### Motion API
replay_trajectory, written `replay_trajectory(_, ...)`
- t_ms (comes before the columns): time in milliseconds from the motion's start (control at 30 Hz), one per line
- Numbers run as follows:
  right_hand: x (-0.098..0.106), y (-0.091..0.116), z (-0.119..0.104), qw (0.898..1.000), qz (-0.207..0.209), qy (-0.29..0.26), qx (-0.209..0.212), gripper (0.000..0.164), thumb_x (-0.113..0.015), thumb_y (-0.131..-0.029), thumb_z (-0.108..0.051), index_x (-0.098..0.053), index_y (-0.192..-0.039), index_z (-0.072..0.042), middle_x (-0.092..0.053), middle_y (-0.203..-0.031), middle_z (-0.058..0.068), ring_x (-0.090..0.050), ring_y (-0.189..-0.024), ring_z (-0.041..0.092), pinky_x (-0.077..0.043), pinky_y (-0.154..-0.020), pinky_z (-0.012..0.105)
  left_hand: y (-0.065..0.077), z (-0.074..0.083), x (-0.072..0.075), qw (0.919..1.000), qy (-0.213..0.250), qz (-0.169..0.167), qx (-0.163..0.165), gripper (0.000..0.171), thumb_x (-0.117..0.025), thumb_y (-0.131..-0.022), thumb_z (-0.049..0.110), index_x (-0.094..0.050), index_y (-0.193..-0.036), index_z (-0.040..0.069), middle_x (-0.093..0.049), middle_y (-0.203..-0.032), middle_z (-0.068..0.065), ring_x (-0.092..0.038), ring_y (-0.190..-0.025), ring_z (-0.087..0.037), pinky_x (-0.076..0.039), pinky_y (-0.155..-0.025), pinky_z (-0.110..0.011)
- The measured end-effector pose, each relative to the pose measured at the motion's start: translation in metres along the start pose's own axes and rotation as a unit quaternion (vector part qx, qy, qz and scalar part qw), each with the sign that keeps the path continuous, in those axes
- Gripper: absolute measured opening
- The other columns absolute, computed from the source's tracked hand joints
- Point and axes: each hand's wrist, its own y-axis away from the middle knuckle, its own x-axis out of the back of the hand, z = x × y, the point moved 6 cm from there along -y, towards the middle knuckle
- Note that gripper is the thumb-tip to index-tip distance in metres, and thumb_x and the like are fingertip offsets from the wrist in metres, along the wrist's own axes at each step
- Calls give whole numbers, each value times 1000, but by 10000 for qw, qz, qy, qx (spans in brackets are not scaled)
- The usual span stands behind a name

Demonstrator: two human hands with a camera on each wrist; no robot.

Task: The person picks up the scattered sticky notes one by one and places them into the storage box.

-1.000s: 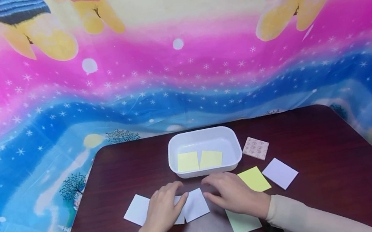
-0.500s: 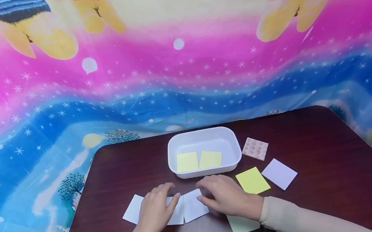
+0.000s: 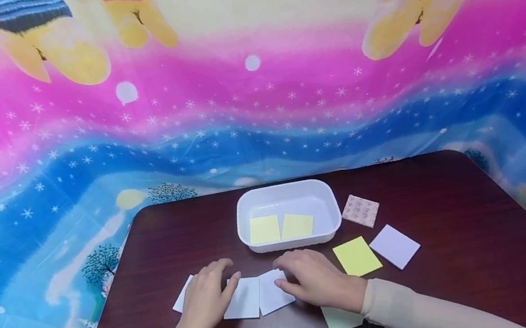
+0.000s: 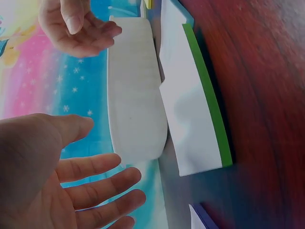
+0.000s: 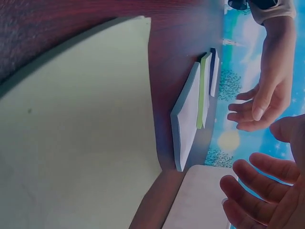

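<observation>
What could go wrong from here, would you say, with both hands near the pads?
Two white pads lie close together, so picking up one might shift the other. The right hand hides part of the green pad in the head view, so its wrist could brush it unseen.

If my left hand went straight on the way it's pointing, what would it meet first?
Probably the white tub, near its left end: your left hand angles toward it in the head view. Hand height is unclear, so it might pass above.
</observation>
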Motion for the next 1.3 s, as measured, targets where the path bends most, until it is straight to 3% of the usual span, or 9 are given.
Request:
replay_trajectory(333, -3, -2, -4, 9998, 101, 107, 148, 32, -56, -89, -39, -67, -108, -16, -66, -87, -6, -53, -75, 4, -48, -71, 29, 1, -17, 4, 9995, -15, -96, 290, 31, -63, -84, 37, -67, -104, 14, -68, -93, -1, -61, -75, -16, -49, -65, -41)
replay_trajectory(567, -4, -5, -7, 9998, 62, 81, 169, 32, -55, -90, -39, -67, -108, -15, -68, -94, -5, -56, -79, 5, -49, -72, 29, 2, -32, 9, 9975, -33, -381, 589, 36, -62, -85, 40, -67, -109, 14, -68, -105, -5, -63, -94, -25, -50, -75, -46)
replay_trajectory(967, -10, -7, -9, 9998, 46, 48, 208, 33, -55, -90, -40, -68, -108, -15, -68, -95, -6, -59, -83, 5, -50, -75, 29, 10, -54, 15, 9975, 61, -595, 384, 42, -71, -79, 33, -65, -115, 13, -64, -115, -7, -59, -102, -28, -49, -78, -48)
replay_trajectory(1133, -13, -9, -10, 9997, 37, 65, 231, 33, -55, -90, -40, -68, -107, -15, -68, -96, -6, -60, -84, 6, -50, -75, 29, 14, -64, 15, 9946, -78, -837, 616, 52, -70, -80, 36, -60, -122, 9, -59, -121, -15, -55, -108, -35, -47, -82, -53)
replay_trajectory(1300, -16, -10, -12, 9996, 51, 117, 270, 31, -56, -89, -39, -68, -106, -16, -67, -94, -6, -60, -83, 7, -49, -73, 30, 19, -73, 14, 9879, -360, -1086, 1051, 67, -66, -80, 47, -55, -129, 3, -54, -125, -23, -50, -112, -41, -46, -81, -56)
